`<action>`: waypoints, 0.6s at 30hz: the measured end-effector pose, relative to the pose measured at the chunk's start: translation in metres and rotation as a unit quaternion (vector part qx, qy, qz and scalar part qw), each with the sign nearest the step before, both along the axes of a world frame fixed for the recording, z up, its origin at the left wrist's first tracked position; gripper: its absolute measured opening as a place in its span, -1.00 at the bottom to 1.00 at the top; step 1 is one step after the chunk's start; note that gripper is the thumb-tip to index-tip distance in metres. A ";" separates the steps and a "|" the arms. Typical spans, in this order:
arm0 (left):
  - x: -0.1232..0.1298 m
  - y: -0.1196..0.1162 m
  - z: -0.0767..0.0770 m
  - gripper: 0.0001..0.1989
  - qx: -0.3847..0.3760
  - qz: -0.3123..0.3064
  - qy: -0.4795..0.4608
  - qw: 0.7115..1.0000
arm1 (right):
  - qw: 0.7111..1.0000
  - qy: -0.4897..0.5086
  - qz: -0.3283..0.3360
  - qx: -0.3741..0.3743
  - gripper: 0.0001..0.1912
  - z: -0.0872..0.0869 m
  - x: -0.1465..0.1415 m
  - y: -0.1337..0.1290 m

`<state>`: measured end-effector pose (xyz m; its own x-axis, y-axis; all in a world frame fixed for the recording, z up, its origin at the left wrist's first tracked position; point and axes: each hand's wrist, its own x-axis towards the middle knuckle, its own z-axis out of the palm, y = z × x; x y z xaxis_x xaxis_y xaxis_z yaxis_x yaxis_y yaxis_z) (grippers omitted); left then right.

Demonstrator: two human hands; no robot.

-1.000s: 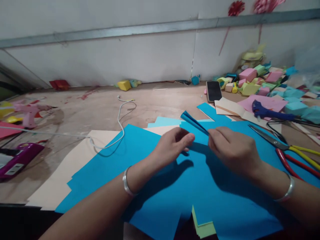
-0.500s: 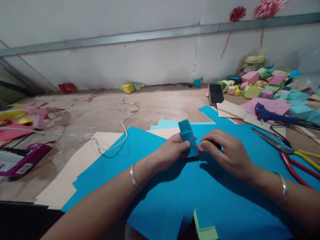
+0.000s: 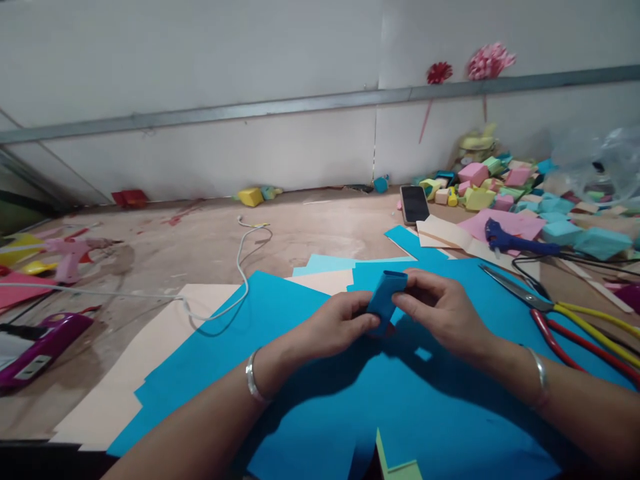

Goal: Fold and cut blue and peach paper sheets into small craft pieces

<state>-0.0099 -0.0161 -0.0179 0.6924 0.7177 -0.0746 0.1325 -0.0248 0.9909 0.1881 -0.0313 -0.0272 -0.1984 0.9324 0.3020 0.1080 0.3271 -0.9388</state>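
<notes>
A small folded blue paper piece [image 3: 384, 299], flattened into a tube with an opening at its top, is held between both hands above the work surface. My left hand [image 3: 345, 320] grips its lower left side, thumb on the front. On its upper right edge, my right hand [image 3: 440, 303] pinches with thumb and fingers. Large blue paper sheets [image 3: 310, 413] lie below, spread over peach sheets [image 3: 105, 393]. Each wrist wears a silver bangle. At the bottom edge, a light green paper piece [image 3: 400, 470] shows partly.
Scissors [image 3: 530, 297] with red and yellow handles lie at right, near a blue glue gun [image 3: 520, 240]. A phone [image 3: 415, 204] and a pile of small paper boxes [image 3: 505, 183] sit behind. At left are a pink glue gun [image 3: 70, 253], a purple device [image 3: 45, 347] and a white cable [image 3: 240, 257].
The blue paper has turned from a flat-looking strip to a tube with its open end upward. My right hand has come in to grip it. The camera view has shifted slightly right and up.
</notes>
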 end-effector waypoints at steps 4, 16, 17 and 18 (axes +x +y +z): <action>0.002 0.002 -0.004 -0.88 0.043 0.046 0.027 0.998 | 0.999 -0.019 -0.020 0.045 -0.91 -0.001 0.002 0.005; 0.001 -0.007 0.003 -0.83 0.172 0.017 0.150 0.973 | 0.991 -0.056 -0.028 0.121 -0.93 0.009 0.009 0.003; 0.001 -0.008 0.003 -0.83 0.171 0.015 0.153 0.973 | 0.990 -0.060 -0.028 0.123 -0.95 0.010 0.009 0.003; 0.001 -0.008 0.003 -0.83 0.169 0.012 0.155 0.973 | 0.990 -0.064 -0.028 0.125 -0.96 0.011 0.009 0.003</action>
<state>-0.0091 -0.0238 -0.0152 0.6562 0.7538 -0.0341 0.4284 -0.3350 0.8392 0.1974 -0.0285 -0.0166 -0.2001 0.8427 0.4998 0.2456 0.5369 -0.8071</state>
